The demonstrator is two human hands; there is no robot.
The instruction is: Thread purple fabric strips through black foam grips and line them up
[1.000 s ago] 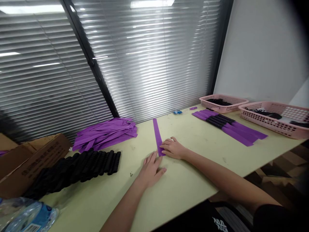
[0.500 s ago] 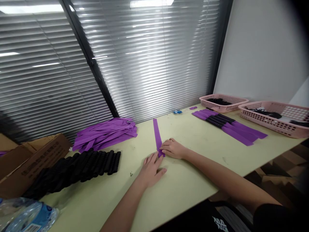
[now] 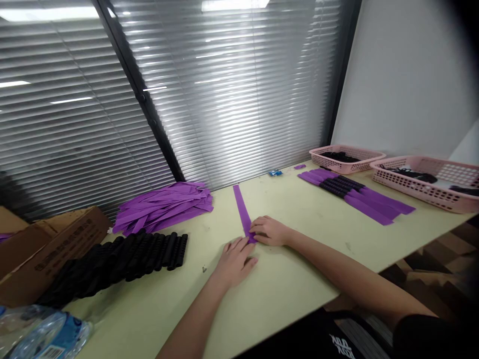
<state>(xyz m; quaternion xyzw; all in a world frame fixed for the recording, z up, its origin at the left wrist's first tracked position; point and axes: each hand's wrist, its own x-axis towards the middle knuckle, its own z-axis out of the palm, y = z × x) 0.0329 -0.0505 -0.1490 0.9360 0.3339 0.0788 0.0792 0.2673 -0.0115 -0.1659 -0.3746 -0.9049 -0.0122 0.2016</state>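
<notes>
A: Where's the purple strip (image 3: 241,207)?

B: Flat on the table (image 3: 292,284), its near end by the fingers, the rest running towards 11 o'clock.

A: And the 2 hands?

B: The left hand (image 3: 232,262) is open, palm down, fingertips at that near end. The right hand (image 3: 270,231) has its fingers bent over the strip from 3 o'clock; I can't tell whether they pinch it.

A: How would you work that end well?

B: I'd press lightly with 1 hand, square the edges with the other, and avoid skewing the far end. The loose purple pile (image 3: 164,204) at 10 o'clock and black ribbed tubes (image 3: 149,254) at 9 are clear of the fingers.
</notes>
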